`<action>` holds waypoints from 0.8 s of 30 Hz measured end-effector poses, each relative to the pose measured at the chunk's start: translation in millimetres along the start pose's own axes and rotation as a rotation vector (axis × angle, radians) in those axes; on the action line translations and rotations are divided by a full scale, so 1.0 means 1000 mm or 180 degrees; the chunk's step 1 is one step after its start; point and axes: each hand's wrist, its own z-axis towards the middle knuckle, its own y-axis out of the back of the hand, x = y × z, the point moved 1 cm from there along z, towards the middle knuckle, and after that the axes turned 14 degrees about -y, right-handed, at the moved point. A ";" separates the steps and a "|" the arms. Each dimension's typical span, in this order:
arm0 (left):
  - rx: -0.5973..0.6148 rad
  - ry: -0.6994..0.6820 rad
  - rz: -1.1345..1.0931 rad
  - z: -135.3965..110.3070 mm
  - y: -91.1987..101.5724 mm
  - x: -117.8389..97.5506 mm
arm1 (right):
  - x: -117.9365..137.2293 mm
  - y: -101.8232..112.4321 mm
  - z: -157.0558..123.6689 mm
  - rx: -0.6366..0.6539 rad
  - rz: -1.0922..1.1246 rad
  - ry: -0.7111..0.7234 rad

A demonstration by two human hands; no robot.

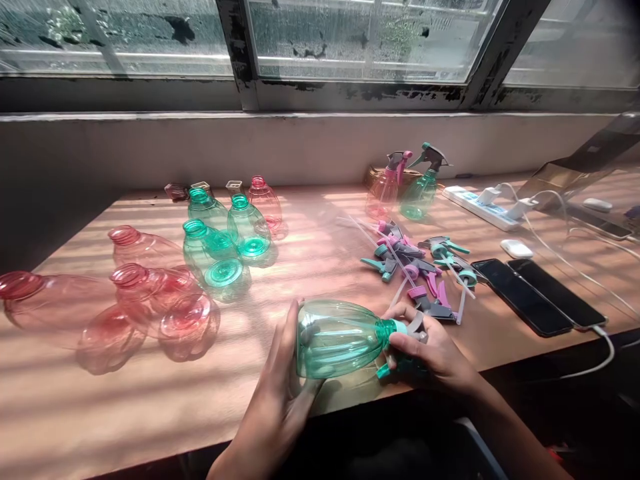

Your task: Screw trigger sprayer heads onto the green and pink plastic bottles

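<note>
A clear green spray bottle (pixel 340 337) lies sideways in the air above the table's front edge, its neck to the right. My left hand (pixel 285 380) is closed round its base. With my right hand (pixel 425 347) I grip the grey and green trigger sprayer head (pixel 416 328) at the bottle's neck; part of the head is hidden by my fingers. Just beyond my right hand lies a pile of loose pink, green and grey trigger sprayer heads (pixel 423 270) with thin white tubes.
Several open green bottles (pixel 213 257) and pink bottles (pixel 155 300) stand at the left. Two assembled spray bottles (pixel 420 193) stand near the wall. At the right are a power strip (pixel 480 208), cables, a white case (pixel 517 249) and two phones (pixel 523 297).
</note>
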 end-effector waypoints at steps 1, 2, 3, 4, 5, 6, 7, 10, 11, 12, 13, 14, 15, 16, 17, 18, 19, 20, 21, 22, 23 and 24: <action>0.0012 -0.0005 0.0016 0.000 0.000 -0.001 | 0.000 0.000 -0.001 0.0000 -0.0001 -0.0010; 0.0026 0.0000 0.0038 0.000 0.000 -0.002 | 0.000 0.000 -0.002 -0.0004 -0.0013 -0.0026; 0.0044 0.0020 0.0058 0.000 0.000 -0.002 | 0.000 0.001 -0.002 -0.0018 -0.0042 -0.0051; 0.0062 0.0068 0.0076 -0.001 0.001 -0.002 | 0.000 0.001 -0.003 -0.0041 -0.0086 -0.0074; 0.0092 0.0133 0.0095 -0.001 0.001 -0.001 | -0.001 0.001 -0.004 -0.0063 -0.0140 -0.0100; 0.0112 0.0189 0.0116 -0.001 0.002 0.000 | -0.001 0.001 -0.004 -0.0071 -0.0190 -0.0125; 0.0130 0.0216 0.0135 -0.001 0.003 0.001 | -0.001 0.001 -0.004 -0.0069 -0.0213 -0.0142; 0.0178 0.0108 0.0180 -0.001 0.005 0.005 | 0.001 0.001 -0.004 -0.0036 -0.0145 -0.0110; 0.0177 0.0033 0.0198 -0.001 0.006 0.006 | 0.001 0.000 -0.004 -0.0033 -0.0120 -0.0094; 0.0178 -0.0023 0.0223 -0.001 0.006 0.007 | 0.002 -0.001 -0.004 -0.0041 -0.0113 -0.0084; 0.0192 -0.0053 0.0256 -0.002 0.006 0.007 | 0.002 -0.001 -0.005 -0.0055 -0.0118 -0.0085; 0.0191 -0.0062 0.0294 -0.002 0.006 0.007 | 0.002 -0.002 -0.005 -0.0067 -0.0128 -0.0093; 0.0177 -0.0054 0.0342 -0.003 0.005 0.006 | 0.002 -0.003 -0.005 -0.0081 -0.0132 -0.0101; 0.0159 -0.0032 0.0393 -0.004 0.005 0.005 | 0.001 -0.003 -0.005 -0.0099 -0.0138 -0.0107; 0.0154 -0.0002 0.0432 -0.004 0.005 0.004 | 0.000 -0.003 -0.006 -0.0118 -0.0143 -0.0114; 0.0152 0.0034 0.0458 -0.005 0.004 0.003 | 0.000 -0.003 -0.006 -0.0142 -0.0149 -0.0115; 0.0147 0.0067 0.0483 -0.005 0.004 0.002 | -0.001 -0.003 -0.006 -0.0162 -0.0159 -0.0113; 0.0149 0.0094 0.0499 -0.004 0.004 0.001 | -0.002 -0.002 -0.006 -0.0171 -0.0163 -0.0116; 0.0155 0.0104 0.0502 -0.004 0.004 0.000 | -0.003 -0.002 -0.006 -0.0172 -0.0146 -0.0124; 0.0154 0.0084 0.0492 -0.003 0.004 -0.001 | -0.003 -0.001 -0.005 -0.0170 -0.0101 -0.0134; 0.0139 0.0034 0.0488 -0.002 0.003 -0.002 | -0.004 -0.001 -0.005 -0.0169 -0.0037 -0.0144; 0.0127 -0.0037 0.0496 -0.002 0.003 -0.003 | -0.004 0.000 -0.004 -0.0173 0.0032 -0.0151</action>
